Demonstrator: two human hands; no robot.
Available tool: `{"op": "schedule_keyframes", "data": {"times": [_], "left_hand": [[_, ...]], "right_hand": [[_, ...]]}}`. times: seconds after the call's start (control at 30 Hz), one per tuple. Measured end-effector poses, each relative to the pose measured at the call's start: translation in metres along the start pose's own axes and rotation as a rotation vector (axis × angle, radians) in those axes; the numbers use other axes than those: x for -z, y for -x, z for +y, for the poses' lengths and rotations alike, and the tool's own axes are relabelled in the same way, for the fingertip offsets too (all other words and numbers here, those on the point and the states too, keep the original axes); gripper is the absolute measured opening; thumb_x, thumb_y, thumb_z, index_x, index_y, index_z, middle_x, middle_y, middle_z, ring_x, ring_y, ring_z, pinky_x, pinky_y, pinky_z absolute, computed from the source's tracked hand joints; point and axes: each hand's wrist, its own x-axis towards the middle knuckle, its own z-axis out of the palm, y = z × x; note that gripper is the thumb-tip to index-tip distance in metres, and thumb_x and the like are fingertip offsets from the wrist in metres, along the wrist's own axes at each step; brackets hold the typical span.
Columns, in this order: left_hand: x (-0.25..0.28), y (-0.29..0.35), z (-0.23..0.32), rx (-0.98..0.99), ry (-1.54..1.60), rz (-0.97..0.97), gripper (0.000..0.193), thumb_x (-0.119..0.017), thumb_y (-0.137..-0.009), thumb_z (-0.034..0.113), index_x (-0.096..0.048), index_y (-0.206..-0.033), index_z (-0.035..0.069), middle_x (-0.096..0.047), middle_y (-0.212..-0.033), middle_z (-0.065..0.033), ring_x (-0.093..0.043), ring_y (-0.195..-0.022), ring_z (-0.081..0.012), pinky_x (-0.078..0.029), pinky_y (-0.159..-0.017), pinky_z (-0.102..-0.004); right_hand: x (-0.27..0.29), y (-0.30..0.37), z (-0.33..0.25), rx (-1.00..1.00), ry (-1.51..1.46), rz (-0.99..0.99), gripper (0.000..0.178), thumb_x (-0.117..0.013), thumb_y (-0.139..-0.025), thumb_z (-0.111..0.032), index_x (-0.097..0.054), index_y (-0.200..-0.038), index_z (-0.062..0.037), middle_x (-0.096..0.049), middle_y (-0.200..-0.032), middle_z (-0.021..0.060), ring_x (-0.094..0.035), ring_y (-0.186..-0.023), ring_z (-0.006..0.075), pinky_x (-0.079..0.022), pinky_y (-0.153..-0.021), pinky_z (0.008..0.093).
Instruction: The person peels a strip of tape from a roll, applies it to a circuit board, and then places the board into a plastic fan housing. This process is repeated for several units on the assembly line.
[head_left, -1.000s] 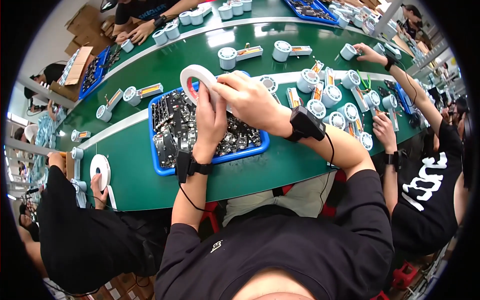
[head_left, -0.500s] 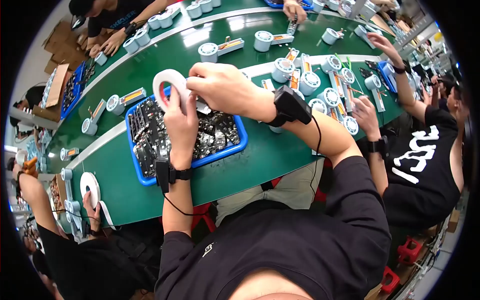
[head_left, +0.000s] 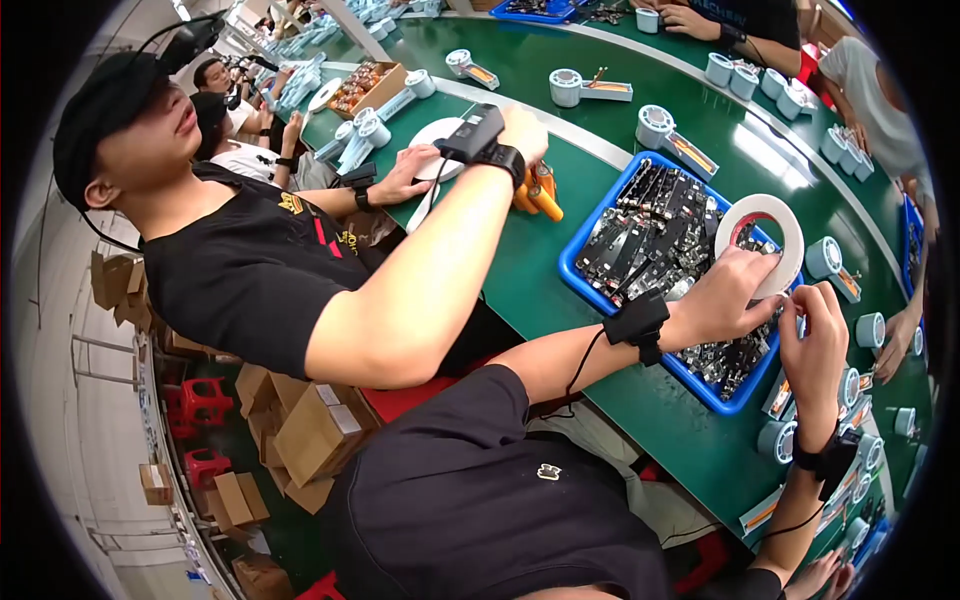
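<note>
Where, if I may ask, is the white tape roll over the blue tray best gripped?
Probably the far rim of the white tape roll, coming from opposite the left hand, thumb through its open centre: that arc is bare, and the hand covers the near edge.

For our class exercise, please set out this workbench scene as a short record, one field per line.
Left hand: the left hand grips a white tape roll
Right hand: the right hand has its fingertips at the roll's lower edge; whether they pinch tape is unclear
Container: blue tray, behind the roll in this view
Contents: small dark parts
Surface: green bench
Left of tray: orange-handled tool
Neighbour: a co-worker's hand at another white roll
</note>
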Motion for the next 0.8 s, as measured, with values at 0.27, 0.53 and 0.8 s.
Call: {"op": "schedule_keyframes", "data": {"times": [0.27,0.53,0.8], "left_hand": [[-0.003,-0.012,0.024,-0.417,-0.081,0.026,0.056,-0.075,-0.079,0.017,-0.059,-0.126,-0.008,-0.061,-0.087,-0.0134,-0.057,-0.076,-0.0306,-0.045,-0.076,-0.0457],[-0.004,-0.006,0.008,-0.268,-0.140,-0.108,0.051,-0.075,-0.079,0.017,-0.059,-0.123,-0.005,-0.062,-0.084,-0.0142,-0.060,-0.077,-0.0323,-0.045,-0.079,-0.0442],[-0.005,-0.006,0.009,-0.204,-0.183,-0.149,0.049,-0.074,-0.080,0.017,-0.059,-0.121,-0.006,-0.064,-0.085,-0.0164,-0.061,-0.080,-0.0350,-0.046,-0.084,-0.0456]], "right_hand": [[0.078,-0.004,0.226,-0.451,-0.032,0.413,0.028,-0.067,-0.099,-0.026,-0.072,-0.112,-0.0022,-0.064,-0.077,-0.0033,-0.054,-0.068,0.0045,-0.041,-0.060,0.0201],[0.091,-0.007,0.256,-0.473,0.297,-0.008,0.025,-0.077,-0.086,-0.022,-0.068,-0.094,-0.0005,-0.067,-0.075,0.0107,-0.062,-0.064,0.0207,-0.050,-0.062,0.0321],[0.109,0.010,0.293,-0.926,0.112,-0.328,0.016,-0.073,-0.090,-0.019,-0.068,-0.085,-0.0041,-0.056,-0.062,-0.0012,-0.050,-0.050,0.0083,-0.038,-0.046,0.0261]]}}
